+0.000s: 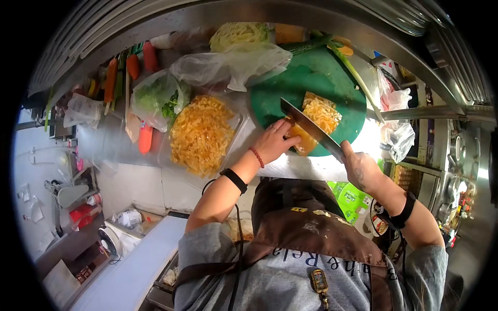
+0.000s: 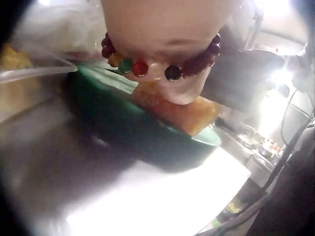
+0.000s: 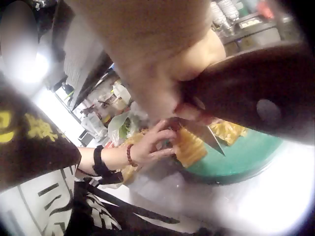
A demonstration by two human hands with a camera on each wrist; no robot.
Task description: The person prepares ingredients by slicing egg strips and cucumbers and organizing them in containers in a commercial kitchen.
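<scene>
My left hand (image 1: pixel 271 142) holds a thick yellow-orange food slab (image 1: pixel 306 144) at the near edge of the round green cutting board (image 1: pixel 351 116), fingertips bent beside the blade. The right hand (image 1: pixel 364 170) grips a large kitchen knife (image 1: pixel 317 129) by its dark handle (image 3: pixel 246 91). Its blade slants across the board, between the uncut slab and a pile of yellow strips (image 1: pixel 322 113) on the far side. In the left wrist view, the slab (image 2: pixel 192 117) overhangs the thick board's rim, below a beaded bracelet (image 2: pixel 140 69).
Left of the board stands a clear tray heaped with yellow strips (image 1: pixel 201 135). Beyond it are bagged greens (image 1: pixel 155 98), a plastic bag (image 1: pixel 233 65) and shredded cabbage (image 1: pixel 239 36). A green onion (image 1: pixel 358 75) crosses the board's right edge. A metal shelf (image 1: pixel 207 20) overhangs the back.
</scene>
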